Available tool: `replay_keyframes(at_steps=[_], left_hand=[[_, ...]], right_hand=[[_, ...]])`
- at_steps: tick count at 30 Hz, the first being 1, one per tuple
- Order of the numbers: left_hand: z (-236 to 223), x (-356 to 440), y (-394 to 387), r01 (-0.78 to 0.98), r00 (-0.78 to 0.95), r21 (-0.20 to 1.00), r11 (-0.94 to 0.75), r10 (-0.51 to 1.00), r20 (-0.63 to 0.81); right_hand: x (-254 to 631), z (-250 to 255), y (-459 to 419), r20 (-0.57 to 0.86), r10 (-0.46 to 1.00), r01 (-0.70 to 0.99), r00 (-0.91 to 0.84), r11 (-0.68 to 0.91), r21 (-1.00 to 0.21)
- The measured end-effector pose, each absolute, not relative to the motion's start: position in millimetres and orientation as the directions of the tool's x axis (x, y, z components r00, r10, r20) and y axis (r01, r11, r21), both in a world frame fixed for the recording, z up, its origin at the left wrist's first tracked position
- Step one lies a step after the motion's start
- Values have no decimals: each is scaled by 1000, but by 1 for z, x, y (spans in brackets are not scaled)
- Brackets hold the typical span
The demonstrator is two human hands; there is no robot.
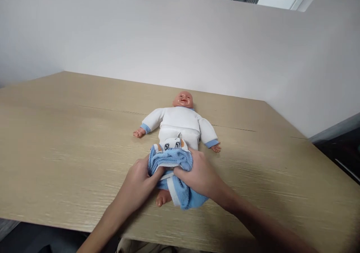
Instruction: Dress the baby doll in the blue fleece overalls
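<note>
A baby doll (181,118) in a white top with blue cuffs lies on its back, head toward the wall and arms spread. Over its legs is a bunched blue terry garment (171,159) with white trim and a white animal face with embroidered eyes. My left hand (142,179) grips the garment's left side, thumb on the near edge. On the other side my right hand (198,172) holds it the same way, thumb tucked at the opening. One doll foot (163,197) shows below the cloth; the other is hidden.
Everything lies on a wide light wooden table (84,148) with thin seams. A white partition wall (157,39) rises behind it. At the right edge stands a dark glossy object (343,151).
</note>
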State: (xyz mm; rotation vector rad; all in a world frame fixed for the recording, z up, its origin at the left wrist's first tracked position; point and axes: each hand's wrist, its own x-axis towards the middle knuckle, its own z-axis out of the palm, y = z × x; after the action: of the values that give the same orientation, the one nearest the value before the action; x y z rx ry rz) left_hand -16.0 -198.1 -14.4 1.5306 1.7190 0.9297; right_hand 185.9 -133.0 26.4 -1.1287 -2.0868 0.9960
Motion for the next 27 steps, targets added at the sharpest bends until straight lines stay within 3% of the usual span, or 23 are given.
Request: replay_keyframes(at_steps=[6,14,16,21,27], left_hand=[[-1,-24,-198,501,-73,865,8,997,32],[-6,-27,-251,335,13,939,82,996,-92],[-11,-24,-254,335,28,936,107,992,-123],[-20,-18,-250,466,13,879,98,993,-118],[-25,-21,-256,637,35,768,60,994,-107]], right_hand=[[191,43,-125,57,864,490,-500,336,-804],[197,76,-156,-131,693,530,-709,401,-748],[196,73,-158,-124,693,543,-711,428,-723],[191,59,-160,-73,727,565,-683,462,-684],[186,56,-170,-159,800,725,-579,415,-550]])
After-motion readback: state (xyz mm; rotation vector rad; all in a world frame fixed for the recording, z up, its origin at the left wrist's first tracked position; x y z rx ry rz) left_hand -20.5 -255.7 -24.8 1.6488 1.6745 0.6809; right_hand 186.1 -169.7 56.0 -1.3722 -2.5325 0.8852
